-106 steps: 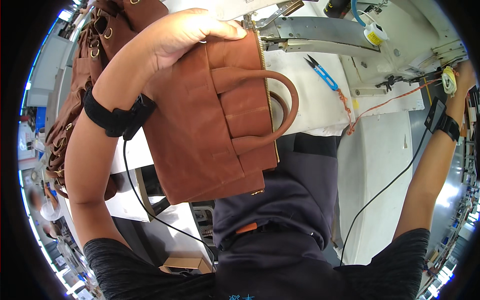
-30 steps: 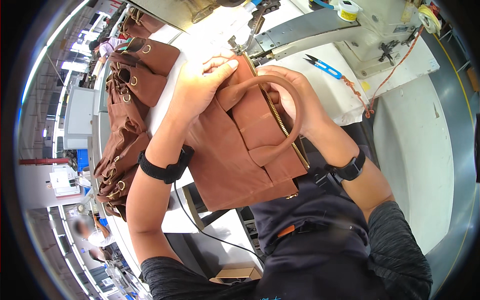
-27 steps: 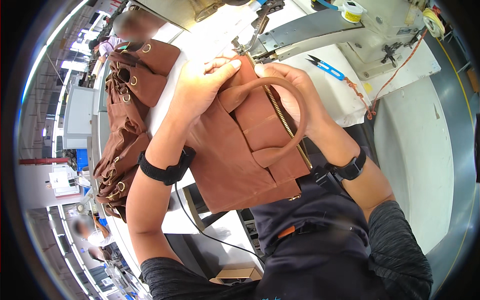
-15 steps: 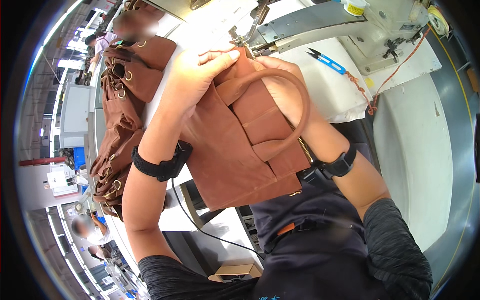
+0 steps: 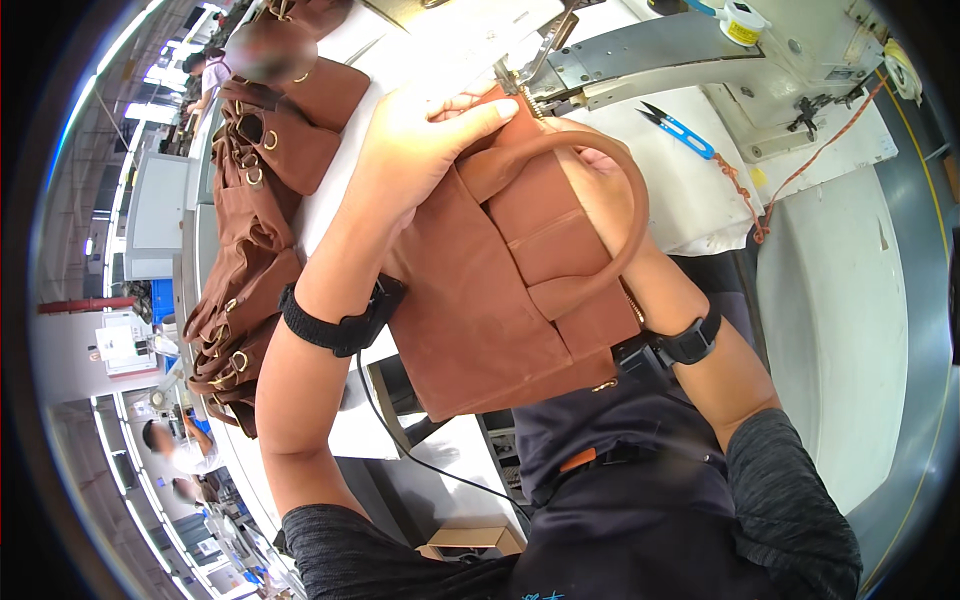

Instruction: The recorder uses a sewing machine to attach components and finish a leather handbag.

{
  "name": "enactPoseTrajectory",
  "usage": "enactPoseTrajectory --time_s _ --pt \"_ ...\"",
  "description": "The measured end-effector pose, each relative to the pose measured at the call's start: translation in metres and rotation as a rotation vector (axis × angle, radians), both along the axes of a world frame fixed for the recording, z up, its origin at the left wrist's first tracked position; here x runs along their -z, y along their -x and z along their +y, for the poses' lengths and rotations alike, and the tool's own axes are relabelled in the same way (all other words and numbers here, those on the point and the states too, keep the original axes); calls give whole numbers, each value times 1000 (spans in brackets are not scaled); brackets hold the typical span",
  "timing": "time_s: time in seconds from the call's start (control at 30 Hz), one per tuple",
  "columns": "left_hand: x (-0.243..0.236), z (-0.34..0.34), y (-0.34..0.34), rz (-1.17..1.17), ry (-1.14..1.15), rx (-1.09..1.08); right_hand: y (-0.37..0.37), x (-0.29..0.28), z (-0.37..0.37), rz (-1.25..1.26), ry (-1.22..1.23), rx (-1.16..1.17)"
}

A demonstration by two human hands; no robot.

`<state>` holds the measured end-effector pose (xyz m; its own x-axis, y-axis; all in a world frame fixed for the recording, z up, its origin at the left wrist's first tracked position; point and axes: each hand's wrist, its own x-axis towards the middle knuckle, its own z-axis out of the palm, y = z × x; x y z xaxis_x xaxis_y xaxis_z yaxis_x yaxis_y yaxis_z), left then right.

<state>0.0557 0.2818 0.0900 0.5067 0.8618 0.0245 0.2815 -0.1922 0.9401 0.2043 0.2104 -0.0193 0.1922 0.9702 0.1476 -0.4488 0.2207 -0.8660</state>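
Note:
A brown leather handbag (image 5: 500, 300) with a round handle (image 5: 625, 240) hangs over my lap, its top edge pushed up to the sewing machine's needle (image 5: 510, 75). My left hand (image 5: 425, 150) lies flat over the bag's top left corner and grips it. My right hand (image 5: 595, 175) holds the bag's top from the right, partly hidden behind the handle loop. Both wrists wear black bands.
A grey sewing machine arm (image 5: 680, 55) spans the top. Blue thread snips (image 5: 680, 130) lie on the white table (image 5: 860, 290). A stack of brown bags with metal rings (image 5: 250, 250) sits at the left. Other people work far off at the lower left.
My right hand came back from the far right and took hold of the bag. Both hands then moved the bag up toward the needle.

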Motion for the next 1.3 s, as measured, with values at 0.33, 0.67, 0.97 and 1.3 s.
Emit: enactPoseTrajectory --time_s 0.33,0.67,0.97,1.3 --pt "4 10 4 -5 -67 22 0 13 -2 -40 23 49" --pt "-4 27 7 44 -51 138 1 6 7 -45 -54 119" --pt "-60 -34 0 520 -264 -63 -24 11 -45 -234 95 3" --pt "21 -193 21 497 -693 -47 -59 -2 -116 -353 111 -242"
